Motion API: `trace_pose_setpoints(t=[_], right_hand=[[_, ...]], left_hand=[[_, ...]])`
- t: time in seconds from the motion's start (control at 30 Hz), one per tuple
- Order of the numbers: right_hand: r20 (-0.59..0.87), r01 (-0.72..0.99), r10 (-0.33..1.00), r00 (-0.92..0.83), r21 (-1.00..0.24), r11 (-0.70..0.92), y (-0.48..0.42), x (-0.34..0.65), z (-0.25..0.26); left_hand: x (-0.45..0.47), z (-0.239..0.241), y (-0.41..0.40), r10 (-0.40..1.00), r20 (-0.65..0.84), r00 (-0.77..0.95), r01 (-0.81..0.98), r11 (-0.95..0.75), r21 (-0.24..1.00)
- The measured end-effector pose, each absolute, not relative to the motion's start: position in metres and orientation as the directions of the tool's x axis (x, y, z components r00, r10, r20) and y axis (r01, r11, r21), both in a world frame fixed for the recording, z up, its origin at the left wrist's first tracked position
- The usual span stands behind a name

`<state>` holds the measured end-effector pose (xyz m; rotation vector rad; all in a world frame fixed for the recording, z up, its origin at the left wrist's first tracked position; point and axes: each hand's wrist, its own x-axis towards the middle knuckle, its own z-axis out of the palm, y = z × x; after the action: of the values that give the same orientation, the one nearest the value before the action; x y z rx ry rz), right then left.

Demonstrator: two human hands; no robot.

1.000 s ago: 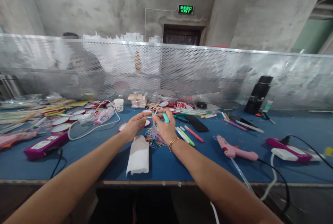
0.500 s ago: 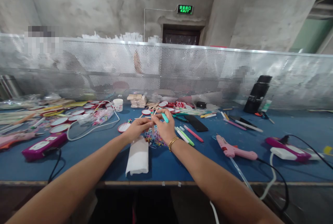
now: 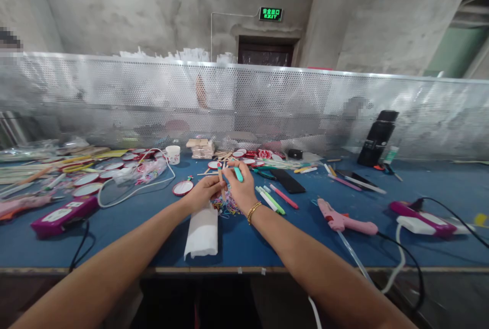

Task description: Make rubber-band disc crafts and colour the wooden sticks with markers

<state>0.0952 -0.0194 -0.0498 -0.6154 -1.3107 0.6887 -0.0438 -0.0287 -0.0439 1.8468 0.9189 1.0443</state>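
Observation:
My left hand [image 3: 206, 192] is closed on a narrow wooden craft stick [image 3: 220, 174], held upright with red colour at its top end. Close beside it, my right hand [image 3: 241, 189] has its fingers wrapped round a teal marker [image 3: 238, 174], the tip of which I cannot make out. Under the hands lies a heap of small coloured rubber bands [image 3: 229, 205], partly covered. A folded white paper towel [image 3: 202, 232] lies below my left wrist. Left of the hands is a small round red-rimmed white disc [image 3: 182, 188].
Several markers [image 3: 272, 200] and a black phone [image 3: 289, 180] lie to the right. A pink glue gun [image 3: 344, 220] with a cord is farther right, near a black bottle [image 3: 376, 140]. At left are a purple box [image 3: 63, 217] and red-rimmed discs [image 3: 87, 190]. A perforated metal partition [image 3: 164, 100] stands behind.
My left hand has dropped slightly and the red-tipped stick shows more clearly between the hands. The right hand with the marker shifted a little left. A person behind the partition moved left.

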Motion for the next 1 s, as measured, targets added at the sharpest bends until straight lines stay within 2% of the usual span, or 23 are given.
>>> trace_pose_setpoints(t=[0.13,0.3,0.53,1.0], right_hand=[[0.623,-0.170,0.765,0.165,-0.746,0.644,-0.025,0.102,-0.039],[0.656,-0.169,0.735,0.169,-0.716,0.678,-0.028,0.105,-0.033],[0.726,0.040,0.666,0.171,-0.681,0.731,-0.030,0.104,-0.038],[0.728,0.079,0.670,0.142,-0.683,0.726,-0.030,0.104,-0.039]], left_hand=[[-0.046,-0.045,-0.026,0.887,0.300,0.350,0.209,-0.386,0.898],[-0.048,-0.046,-0.026,0.900,0.301,0.315,0.218,-0.377,0.900],[-0.045,-0.042,-0.028,0.901,0.309,0.304,0.192,-0.376,0.907],[-0.042,-0.042,-0.029,0.903,0.313,0.293,0.180,-0.374,0.910]])
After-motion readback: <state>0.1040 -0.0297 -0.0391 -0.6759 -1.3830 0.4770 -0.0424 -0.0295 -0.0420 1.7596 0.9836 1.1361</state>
